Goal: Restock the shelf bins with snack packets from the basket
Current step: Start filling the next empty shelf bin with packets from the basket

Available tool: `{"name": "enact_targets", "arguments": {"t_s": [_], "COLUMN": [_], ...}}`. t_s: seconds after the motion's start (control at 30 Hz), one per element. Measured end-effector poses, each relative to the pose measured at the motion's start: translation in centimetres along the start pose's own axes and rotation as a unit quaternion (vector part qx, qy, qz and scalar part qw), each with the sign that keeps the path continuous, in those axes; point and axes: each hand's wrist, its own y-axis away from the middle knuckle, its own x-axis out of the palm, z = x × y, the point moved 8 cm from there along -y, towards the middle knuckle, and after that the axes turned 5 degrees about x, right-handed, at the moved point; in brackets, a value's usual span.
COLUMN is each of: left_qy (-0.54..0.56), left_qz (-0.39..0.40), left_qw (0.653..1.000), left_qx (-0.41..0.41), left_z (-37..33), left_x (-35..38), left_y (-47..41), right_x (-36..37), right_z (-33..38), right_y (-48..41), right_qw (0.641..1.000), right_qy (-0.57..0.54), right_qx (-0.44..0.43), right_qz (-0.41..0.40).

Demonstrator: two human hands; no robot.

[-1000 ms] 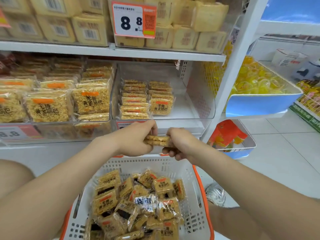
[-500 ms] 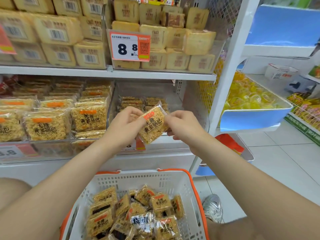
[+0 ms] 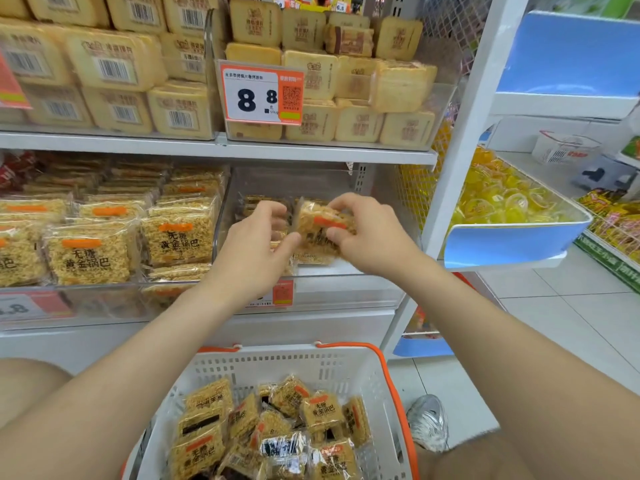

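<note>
Snack packet (image 3: 320, 225): held up in the mouth of the clear shelf bin (image 3: 349, 289), over the low stacks (image 3: 258, 204) already in it. Tilted, orange label facing up, not yet set down.
Right grip (image 3: 369, 237): clenched on the packet's right side, fingers on top and thumb on the near face.
Left grip (image 3: 256, 245): thumb at the packet's left edge, fingers curled just beside it. Can't tell if it's actually pinching the wrapper or only touching.
Basket (image 3: 277, 353): below the shelf, well apart from the grips, with lots of packets (image 3: 313, 415) left in it. Restock looks far from done.
Neighbour bin (image 3: 173, 237): full, same product, faces forward.
Risk, slip: the wrapper looks glossy, and if it's let go tilted it could slide off the stack to the bin floor or the front wall.
Risk, knock: both grips crowd the opening, so the left fingers could nudge the left stack and topple it.
Risk, crush: the contents look brittle, so a hard squeeze or push down may crack them.
Risk, facing: it may land crooked or label down and not match the neighbour bin.
Risk, snag: pulling out low could catch a wrist on the front wall or the price tag (image 3: 282, 292).
</note>
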Motion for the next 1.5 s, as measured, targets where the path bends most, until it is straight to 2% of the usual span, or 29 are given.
{"name": "enact_targets", "arguments": {"t_s": [0.07,0.13,0.23,0.3,0.5,0.67,0.73,0.93,1.13,1.3,1.5], "left_qy": [-0.139,-0.228,-0.294,-0.293,-0.296,-0.319,-0.325,-0.361,-0.372,-0.382,-0.382], "left_qz": [0.069,0.150,0.248,0.270,0.269,0.275,0.283,0.311,0.301,0.293,0.278], "left_qw": [0.988,0.962,0.923,0.917,0.916,0.906,0.902,0.878,0.877,0.876,0.881], "left_qx": [0.005,-0.008,-0.025,-0.035,-0.037,-0.032,-0.032,-0.041,-0.038,-0.030,-0.026], "left_z": [0.7,1.9,3.6,4.2,4.5,4.5,4.2,4.2,4.0,3.8,3.7], "left_x": [1.0,2.5,4.4,5.0,4.9,5.0,5.0,5.4,5.9,5.9,5.4], "left_y": [0.1,0.5,1.0,0.8,0.4,0.3,0.5,0.8,1.0,0.8,0.5], "right_x": [0.0,1.3,3.9,5.2,8.3,7.8,8.0,8.9,8.6,8.6,8.3], "right_z": [-1.2,-2.5,-3.7,-4.1,-4.8,-5.7,-6.3,-6.4,-8.0,-8.2,-8.4], "right_y": [-1.2,-2.1,-2.9,-3.3,-4.8,-4.6,-4.6,-5.1,-5.6,-5.7,-5.6], "right_qw": [0.999,0.996,0.992,0.989,0.984,0.976,0.968,0.956,0.960,0.951,0.956], "right_qy": [0.040,0.082,0.101,0.110,0.094,-0.002,-0.036,-0.112,-0.033,-0.097,-0.058], "right_qx": [0.016,0.039,0.064,0.078,0.116,0.212,0.244,0.252,0.274,0.292,0.286], "right_qz": [-0.032,-0.017,0.038,0.060,0.097,0.043,0.046,0.095,0.051,0.015,-0.031]}}
